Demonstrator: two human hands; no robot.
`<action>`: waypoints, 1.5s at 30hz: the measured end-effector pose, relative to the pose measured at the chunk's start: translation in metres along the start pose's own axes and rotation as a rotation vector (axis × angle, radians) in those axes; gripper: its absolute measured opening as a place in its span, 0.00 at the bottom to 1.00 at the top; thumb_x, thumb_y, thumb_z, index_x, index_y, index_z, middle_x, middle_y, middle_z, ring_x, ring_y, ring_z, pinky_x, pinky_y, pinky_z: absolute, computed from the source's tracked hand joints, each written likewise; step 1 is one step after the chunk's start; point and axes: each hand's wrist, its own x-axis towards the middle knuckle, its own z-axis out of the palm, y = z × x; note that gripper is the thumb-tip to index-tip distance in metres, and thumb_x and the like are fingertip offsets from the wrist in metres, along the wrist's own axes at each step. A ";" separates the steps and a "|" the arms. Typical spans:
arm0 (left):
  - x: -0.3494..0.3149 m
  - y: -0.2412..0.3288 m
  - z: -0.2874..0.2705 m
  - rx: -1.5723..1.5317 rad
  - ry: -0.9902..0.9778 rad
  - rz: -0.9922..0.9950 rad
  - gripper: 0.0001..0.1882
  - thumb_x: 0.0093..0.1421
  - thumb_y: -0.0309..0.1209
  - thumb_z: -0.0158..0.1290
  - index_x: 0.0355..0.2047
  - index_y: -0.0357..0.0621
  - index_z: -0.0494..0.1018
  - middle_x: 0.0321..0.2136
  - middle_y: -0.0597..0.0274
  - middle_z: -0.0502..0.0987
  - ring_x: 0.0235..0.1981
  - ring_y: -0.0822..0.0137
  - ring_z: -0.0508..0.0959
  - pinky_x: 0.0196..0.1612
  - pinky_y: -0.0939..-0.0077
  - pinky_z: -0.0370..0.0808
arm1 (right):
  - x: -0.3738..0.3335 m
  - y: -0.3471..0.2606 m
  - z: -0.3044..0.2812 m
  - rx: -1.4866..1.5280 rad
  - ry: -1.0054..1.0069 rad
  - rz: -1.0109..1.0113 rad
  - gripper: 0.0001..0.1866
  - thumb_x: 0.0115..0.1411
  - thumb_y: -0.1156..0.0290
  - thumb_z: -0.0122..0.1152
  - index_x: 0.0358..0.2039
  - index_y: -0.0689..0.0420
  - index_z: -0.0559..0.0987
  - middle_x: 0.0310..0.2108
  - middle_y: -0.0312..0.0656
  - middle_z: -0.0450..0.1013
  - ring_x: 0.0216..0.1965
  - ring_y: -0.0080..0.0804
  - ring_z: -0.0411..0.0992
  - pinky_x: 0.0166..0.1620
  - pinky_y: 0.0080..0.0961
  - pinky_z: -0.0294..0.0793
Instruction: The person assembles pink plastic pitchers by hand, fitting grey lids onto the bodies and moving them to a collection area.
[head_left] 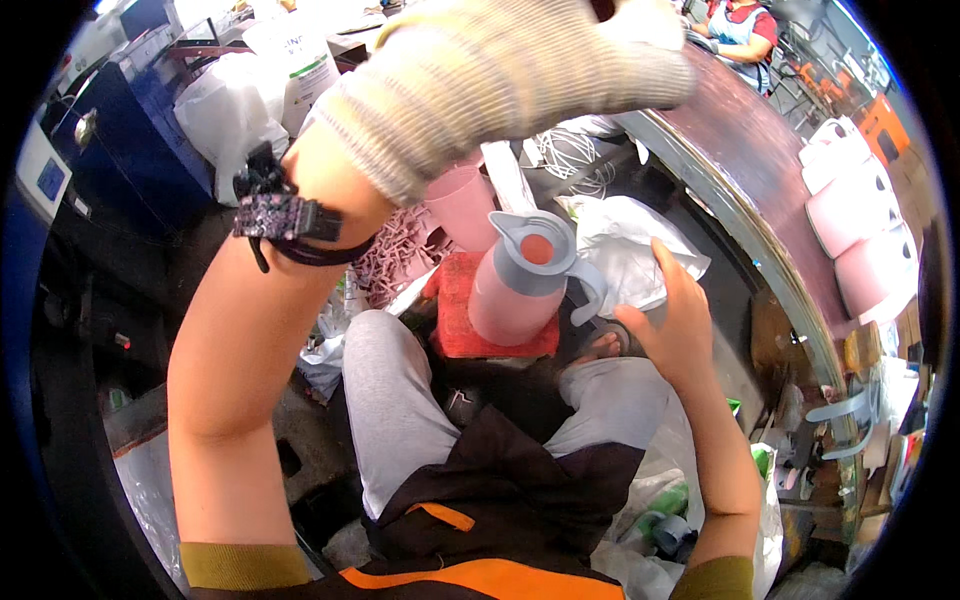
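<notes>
A pink jug point(515, 300) with a grey collar, spout and handle stands upright on a red block point(455, 305) between my knees. Looking into its top, I see a reddish-pink inside. My right hand point(675, 325) is bare and open beside the grey handle, thumb and fingers apart, with a gap to the jug. My left hand point(530, 60), in a striped knit glove, reaches across the top of the view, above and beyond the jug. Its fingers are partly cut off by the upper edge, so any grip is hidden. A dark band with a small device point(290, 215) circles my left wrist.
Behind the jug sit a pink container point(462, 205) and a heap of pink scraps point(400, 255). White plastic point(640, 245) lies to its right. A curved bench point(745, 130) carries several pink jug bodies point(875, 265) on the right. Beyond it, another person point(738, 40) works.
</notes>
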 end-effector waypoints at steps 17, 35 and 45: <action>-0.030 -0.056 0.093 0.271 -0.061 -0.063 0.29 0.45 0.53 0.58 0.43 0.49 0.75 0.32 0.45 0.76 0.36 0.48 0.78 0.41 0.57 0.75 | -0.017 0.000 0.091 0.319 -0.167 0.303 0.33 0.58 0.56 0.59 0.60 0.56 0.60 0.42 0.61 0.73 0.43 0.60 0.72 0.45 0.46 0.70; -0.125 -0.143 0.131 0.078 -0.027 -0.553 0.30 0.50 0.51 0.58 0.49 0.47 0.71 0.35 0.44 0.76 0.38 0.45 0.75 0.41 0.56 0.73 | -0.023 0.005 0.004 1.110 0.019 0.551 0.28 0.63 0.60 0.55 0.60 0.56 0.61 0.32 0.36 0.68 0.30 0.19 0.70 0.20 0.14 0.71; -0.233 -0.130 0.229 0.280 -0.525 -0.545 0.41 0.43 0.58 0.60 0.54 0.50 0.66 0.54 0.44 0.62 0.59 0.47 0.59 0.55 0.46 0.61 | 0.088 0.024 -0.169 0.367 0.671 0.191 0.27 0.66 0.69 0.50 0.65 0.50 0.60 0.29 0.34 0.67 0.27 0.15 0.67 0.21 0.11 0.70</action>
